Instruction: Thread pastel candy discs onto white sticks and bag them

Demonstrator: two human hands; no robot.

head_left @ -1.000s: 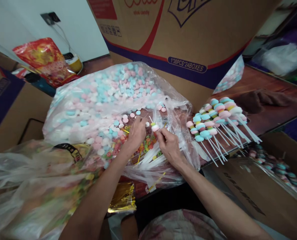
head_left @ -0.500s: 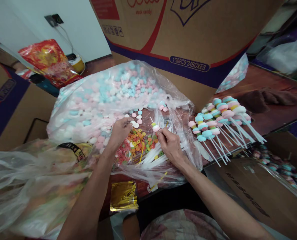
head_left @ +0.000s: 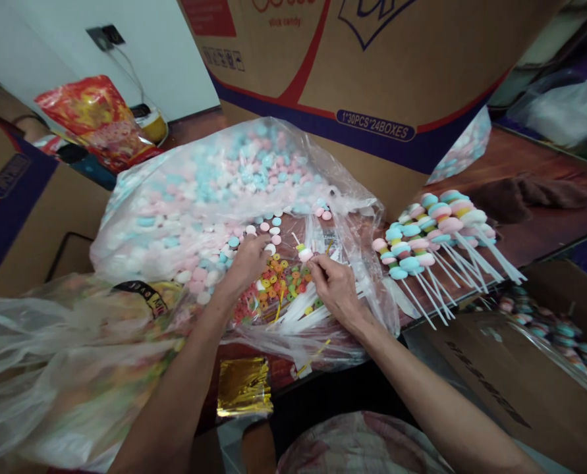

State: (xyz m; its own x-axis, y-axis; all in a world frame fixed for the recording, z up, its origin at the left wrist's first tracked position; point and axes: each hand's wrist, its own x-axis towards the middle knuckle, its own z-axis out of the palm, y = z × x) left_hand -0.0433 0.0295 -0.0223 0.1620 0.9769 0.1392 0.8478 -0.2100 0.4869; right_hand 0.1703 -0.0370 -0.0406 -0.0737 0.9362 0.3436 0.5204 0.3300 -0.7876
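My right hand (head_left: pixel 333 284) pinches a white plastic stick (head_left: pixel 303 251) that carries a green-yellow ring and a pink-white candy near its tip. My left hand (head_left: pixel 248 261) reaches into the loose candies, fingers curled over a white disc at the edge of the pastel pile. Beneath both hands lie small coloured ring candies (head_left: pixel 278 280) and a bundle of bare white sticks (head_left: pixel 306 309) on clear plastic. A big clear bag of pink, blue and white candy discs (head_left: pixel 209 191) lies behind my hands.
Several finished candy skewers (head_left: pixel 434 237) lie fanned on the brown table at right. A large cardboard box (head_left: pixel 372 85) stands behind. Gold twist ties (head_left: pixel 244 388) lie near the table's front edge. More bags (head_left: pixel 51 368) sit at left, an open carton (head_left: pixel 530 368) at right.
My left hand moved left from the stick into the candy pile, then back right toward the loose discs. My right hand kept the stick almost still.
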